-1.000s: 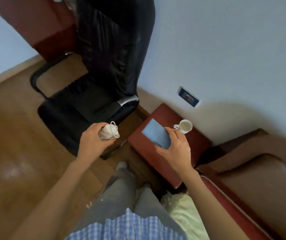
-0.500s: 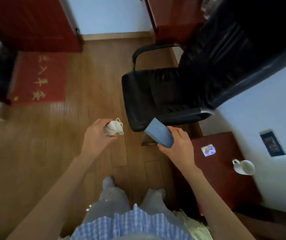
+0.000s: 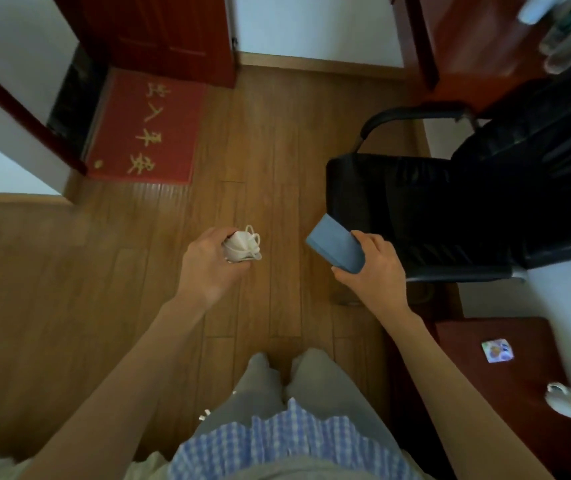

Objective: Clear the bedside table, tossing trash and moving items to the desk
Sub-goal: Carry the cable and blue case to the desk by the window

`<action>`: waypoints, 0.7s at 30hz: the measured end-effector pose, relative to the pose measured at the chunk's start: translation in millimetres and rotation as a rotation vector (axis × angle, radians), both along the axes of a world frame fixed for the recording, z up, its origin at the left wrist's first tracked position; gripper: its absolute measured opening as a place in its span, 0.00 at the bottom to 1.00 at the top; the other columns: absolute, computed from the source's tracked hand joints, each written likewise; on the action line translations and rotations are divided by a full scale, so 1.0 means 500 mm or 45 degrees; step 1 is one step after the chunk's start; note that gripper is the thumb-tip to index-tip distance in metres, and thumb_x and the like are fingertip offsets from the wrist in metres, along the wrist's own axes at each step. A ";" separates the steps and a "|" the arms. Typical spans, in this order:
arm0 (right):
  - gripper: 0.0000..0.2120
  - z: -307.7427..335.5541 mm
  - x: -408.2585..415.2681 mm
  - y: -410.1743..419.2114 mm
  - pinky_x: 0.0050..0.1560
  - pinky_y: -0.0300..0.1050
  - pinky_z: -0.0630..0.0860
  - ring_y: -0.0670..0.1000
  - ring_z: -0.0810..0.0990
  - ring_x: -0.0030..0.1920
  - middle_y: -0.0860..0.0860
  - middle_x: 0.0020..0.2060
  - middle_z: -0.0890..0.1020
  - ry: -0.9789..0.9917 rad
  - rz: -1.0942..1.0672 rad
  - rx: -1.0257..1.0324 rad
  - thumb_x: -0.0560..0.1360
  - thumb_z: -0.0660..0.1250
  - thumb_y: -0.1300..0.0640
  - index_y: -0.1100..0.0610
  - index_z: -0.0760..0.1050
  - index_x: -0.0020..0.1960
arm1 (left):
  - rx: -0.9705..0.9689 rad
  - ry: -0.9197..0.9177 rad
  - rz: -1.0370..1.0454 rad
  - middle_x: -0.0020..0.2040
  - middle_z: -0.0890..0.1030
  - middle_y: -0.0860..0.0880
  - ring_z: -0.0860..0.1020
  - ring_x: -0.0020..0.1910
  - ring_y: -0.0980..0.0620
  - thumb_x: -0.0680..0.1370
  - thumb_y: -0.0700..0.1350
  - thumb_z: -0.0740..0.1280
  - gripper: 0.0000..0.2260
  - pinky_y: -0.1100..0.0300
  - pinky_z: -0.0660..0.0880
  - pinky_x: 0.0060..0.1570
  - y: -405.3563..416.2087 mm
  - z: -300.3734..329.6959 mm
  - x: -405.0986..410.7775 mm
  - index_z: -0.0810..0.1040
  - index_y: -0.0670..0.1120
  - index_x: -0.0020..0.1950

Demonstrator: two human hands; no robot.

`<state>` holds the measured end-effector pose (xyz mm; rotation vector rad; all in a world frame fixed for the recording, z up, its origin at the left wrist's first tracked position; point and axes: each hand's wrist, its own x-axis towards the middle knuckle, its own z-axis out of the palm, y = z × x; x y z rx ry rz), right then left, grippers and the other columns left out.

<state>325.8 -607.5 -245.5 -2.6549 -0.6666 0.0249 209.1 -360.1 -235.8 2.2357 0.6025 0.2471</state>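
Now closed in a fist in the left hand (image 3: pixel 207 261), out over the bare floor (image 3: pixel 277 150): a crumpled white mask (image 3: pixel 242 245), ear loops poking out past the fingers. Probably trash, but no bin anywhere in sight, so unclear where to toss it. Easy to lose if that fist slackens. Light enough to drop unnoticed, and a loose loop could catch on something in passing.

Just beside it, gripped in the right hand (image 3: pixel 370 271): a flat blue book (image 3: pixel 337 249), or maybe a case, hard to say which. Held by its lower end only, thumb beneath and fingers on top, with most of its length jutting up toward the black chair (image 3: pixel 450 209). Leverage against the grip, then. Likely to twist out on a knock against the chair arm, which sits between here and the far desk (image 3: pixel 467 36).

Crowded with bottles (image 3: pixel 568 29) up there too, blurred at the frame's edge. Risk of tipping one when setting the book down without a free hand to make room.

Behind and to the right, on the low desk (image 3: pixel 519 375): a white cup (image 3: pixel 569 403) near the edge and a small shiny packet (image 3: pixel 497 349), both unattended. Clearing far from finished. Easy to clip the cup with an elbow while turning.
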 end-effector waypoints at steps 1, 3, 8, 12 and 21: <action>0.35 0.001 0.008 0.015 0.53 0.50 0.73 0.55 0.75 0.56 0.56 0.57 0.77 -0.006 0.011 -0.005 0.64 0.76 0.48 0.59 0.69 0.66 | -0.006 -0.008 0.013 0.45 0.79 0.50 0.77 0.42 0.51 0.65 0.43 0.78 0.19 0.59 0.73 0.39 0.017 0.000 0.006 0.78 0.46 0.53; 0.35 0.001 0.031 0.039 0.53 0.49 0.73 0.55 0.75 0.56 0.56 0.57 0.77 -0.015 0.031 -0.018 0.64 0.76 0.48 0.59 0.69 0.66 | -0.018 -0.024 0.032 0.45 0.79 0.50 0.77 0.41 0.52 0.64 0.42 0.78 0.19 0.64 0.71 0.38 0.048 0.000 0.025 0.79 0.45 0.53; 0.35 -0.004 0.116 0.103 0.52 0.49 0.73 0.55 0.75 0.57 0.55 0.58 0.77 -0.017 0.066 -0.042 0.64 0.76 0.48 0.58 0.69 0.66 | -0.013 -0.023 0.041 0.46 0.81 0.49 0.78 0.41 0.52 0.64 0.44 0.78 0.20 0.64 0.71 0.38 0.121 -0.007 0.092 0.79 0.45 0.54; 0.35 -0.008 0.218 0.175 0.51 0.49 0.73 0.55 0.75 0.56 0.56 0.58 0.77 -0.011 0.099 -0.008 0.64 0.77 0.48 0.59 0.70 0.66 | 0.012 -0.029 0.043 0.46 0.82 0.49 0.80 0.42 0.51 0.64 0.46 0.78 0.22 0.56 0.77 0.41 0.186 -0.004 0.188 0.79 0.45 0.55; 0.35 0.026 0.511 0.312 0.53 0.47 0.72 0.54 0.74 0.57 0.55 0.59 0.77 0.018 0.036 0.079 0.65 0.76 0.49 0.58 0.69 0.67 | -0.022 -0.036 -0.003 0.47 0.80 0.51 0.77 0.44 0.53 0.64 0.46 0.79 0.21 0.59 0.74 0.42 0.312 0.060 0.506 0.79 0.46 0.55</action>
